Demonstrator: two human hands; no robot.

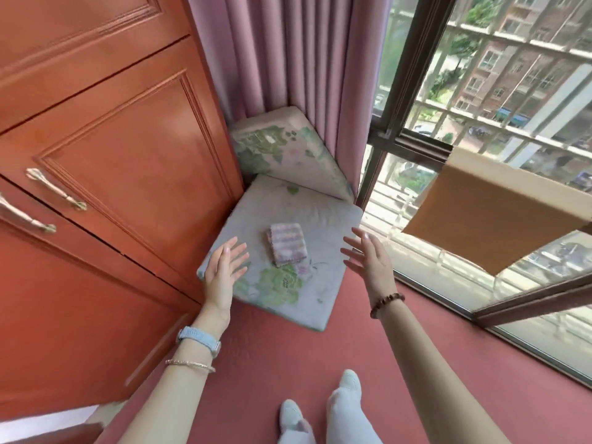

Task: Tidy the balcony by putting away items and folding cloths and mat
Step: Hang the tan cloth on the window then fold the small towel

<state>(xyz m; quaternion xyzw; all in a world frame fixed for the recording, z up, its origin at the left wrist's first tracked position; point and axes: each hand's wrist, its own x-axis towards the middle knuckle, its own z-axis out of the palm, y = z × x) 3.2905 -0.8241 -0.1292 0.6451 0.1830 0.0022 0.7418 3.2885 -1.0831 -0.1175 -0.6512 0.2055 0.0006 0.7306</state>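
A folded pink-and-white striped cloth (pixel 287 243) lies in the middle of a flat floral cushion (pixel 323 290) on the red floor. A second floral cushion (pixel 288 149) leans upright in the corner behind it. My left hand (pixel 224 267) hovers open over the flat cushion's left edge, fingers spread, holding nothing. My right hand (pixel 368 257) hovers open over its right edge, also empty. The cloth lies between the two hands, touched by neither.
A red-brown wooden cabinet (pixel 112 161) with metal handles fills the left. Pink curtains (pixel 304 59) hang behind the cushions. A window (pixel 480 107) with sliding frames runs along the right, with a brown cardboard box (pixel 493 213) by it. My feet in pale socks (pixel 320 408) stand on the red floor.
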